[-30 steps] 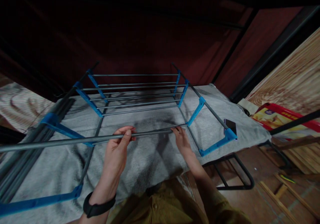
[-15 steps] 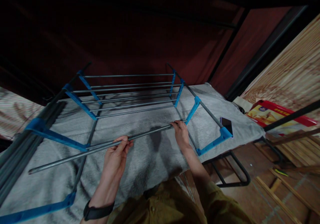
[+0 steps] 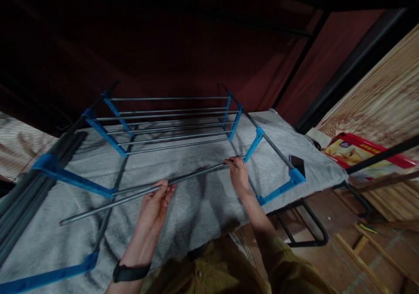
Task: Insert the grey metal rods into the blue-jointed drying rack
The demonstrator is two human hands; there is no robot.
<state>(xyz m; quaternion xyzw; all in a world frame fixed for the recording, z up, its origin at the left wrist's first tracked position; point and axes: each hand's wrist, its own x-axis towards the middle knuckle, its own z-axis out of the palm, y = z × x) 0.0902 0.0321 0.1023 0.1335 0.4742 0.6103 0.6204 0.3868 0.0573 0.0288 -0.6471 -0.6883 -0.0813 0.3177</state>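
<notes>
Left hand [image 3: 155, 205] and right hand [image 3: 238, 175] are clamping a grey rod [image 3: 108, 205] over the blue-bracketed rack [image 3: 253, 145] on a grey blanket [image 3: 190, 224].
Far side: dark red backing [image 3: 183, 62] is standing in shadow, material unclear. The right hand is obscuring the rod's far-right portion; the near-left bracket [image 3: 49, 277] is running out of view.

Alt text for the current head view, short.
A person's left hand and right hand hold a slim grey metal rod at a slant, its left end free, in front of a blue-and-grey frame on grey cloth. A dark phone lies to the right, partly behind a blue bracket.
</notes>
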